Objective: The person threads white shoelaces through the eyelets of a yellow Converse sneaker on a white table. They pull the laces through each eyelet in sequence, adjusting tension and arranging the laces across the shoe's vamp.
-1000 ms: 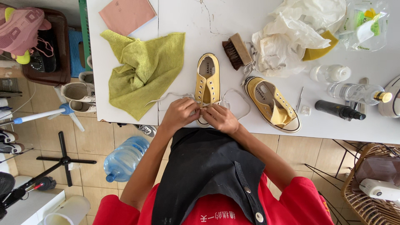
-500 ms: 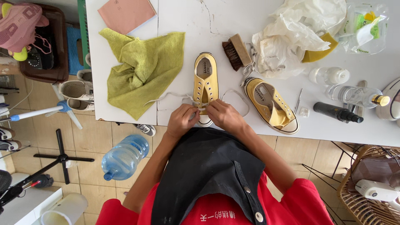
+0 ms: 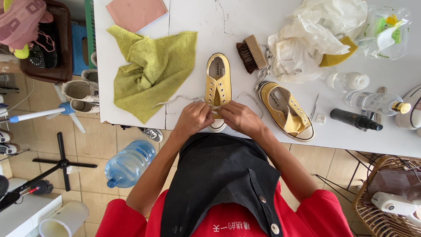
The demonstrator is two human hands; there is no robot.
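A yellow canvas shoe [image 3: 217, 81] lies on the white table [image 3: 197, 26], its toe toward me. My left hand [image 3: 193, 119] and my right hand [image 3: 239, 117] meet over its toe end, each pinching the white shoelace [image 3: 175, 101], which trails off to the left and loops to the right. A second yellow shoe [image 3: 284, 109] lies unlaced to the right, tilted, with its tongue folded out.
A green cloth [image 3: 151, 70] and a pink pad [image 3: 137, 12] lie at the left. A brush [image 3: 251, 53], crumpled white plastic [image 3: 315, 37], bottles [image 3: 375, 102] and a black tube [image 3: 356, 120] sit at the right. Below are a water jug [image 3: 128, 162] and a wicker basket [image 3: 386, 197].
My hands have stayed at the shoe's toe end with only small finger movements on the lace. The view has shifted slightly.
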